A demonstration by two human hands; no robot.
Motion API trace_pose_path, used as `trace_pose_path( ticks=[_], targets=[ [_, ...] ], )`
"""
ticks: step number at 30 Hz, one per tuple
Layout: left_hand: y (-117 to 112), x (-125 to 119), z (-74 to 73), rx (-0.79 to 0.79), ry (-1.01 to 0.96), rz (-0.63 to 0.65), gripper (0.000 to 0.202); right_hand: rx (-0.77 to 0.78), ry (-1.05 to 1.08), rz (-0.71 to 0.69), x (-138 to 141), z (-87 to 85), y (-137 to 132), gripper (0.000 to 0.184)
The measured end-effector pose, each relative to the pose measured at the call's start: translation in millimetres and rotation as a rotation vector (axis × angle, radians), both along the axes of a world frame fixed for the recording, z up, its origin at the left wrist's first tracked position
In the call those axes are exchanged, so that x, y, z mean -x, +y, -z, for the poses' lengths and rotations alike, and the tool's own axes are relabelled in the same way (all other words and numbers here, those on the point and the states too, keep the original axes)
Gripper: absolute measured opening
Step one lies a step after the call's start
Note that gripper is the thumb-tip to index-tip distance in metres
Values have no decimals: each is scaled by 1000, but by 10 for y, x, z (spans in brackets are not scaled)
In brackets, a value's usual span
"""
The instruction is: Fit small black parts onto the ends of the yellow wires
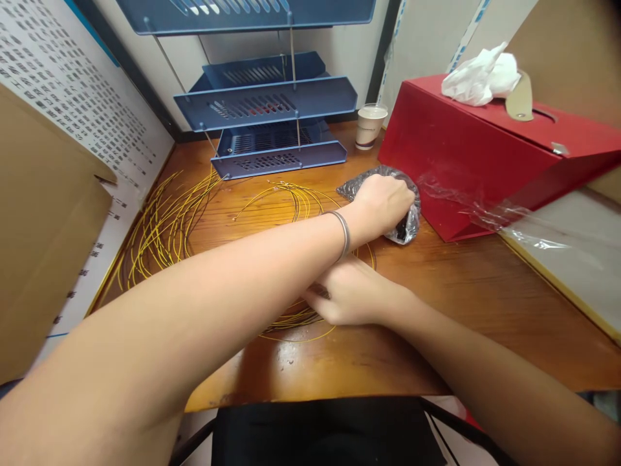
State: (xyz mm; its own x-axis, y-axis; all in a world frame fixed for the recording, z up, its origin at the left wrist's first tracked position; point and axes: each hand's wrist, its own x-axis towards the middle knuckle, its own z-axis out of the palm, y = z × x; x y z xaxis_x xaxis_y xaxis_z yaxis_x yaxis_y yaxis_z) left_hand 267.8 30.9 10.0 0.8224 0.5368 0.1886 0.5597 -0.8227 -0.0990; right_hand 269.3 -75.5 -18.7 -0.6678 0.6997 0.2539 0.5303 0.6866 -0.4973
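Note:
My left arm crosses over my right. At the bag's mouth, my left hand is closed with its fingertips bent down out of sight; a clear plastic bag with small black pieces in it lies under and around them. Below my left wrist, which wears a silver bangle, is my right hand. Its thumb and fingers curl onto a coil of thin yellow and black wires, and my left forearm hides part of the grip. More wire ends show beyond that forearm.
A loose bundle of yellow and black wires spreads at the left. Behind stands a blue tiered tray rack, with a paper cup beside it. A red box topped by white crumpled plastic stands right. Cardboard borders the left.

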Motion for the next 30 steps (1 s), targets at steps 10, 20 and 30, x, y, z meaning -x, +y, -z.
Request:
trace_pose_path(
  ticks=[10,20,30],
  targets=[
    [12,86,-38,170,-161,-83,26,15,-2,-24,8,-23,9,12],
    [27,347,-152,262,-389,-20,22,26,-27,13,-7,-69,-7,14],
    [-172,1545,89,436,-845,-288,18,-37,90,207,-48,-74,-11,6]
  ],
)
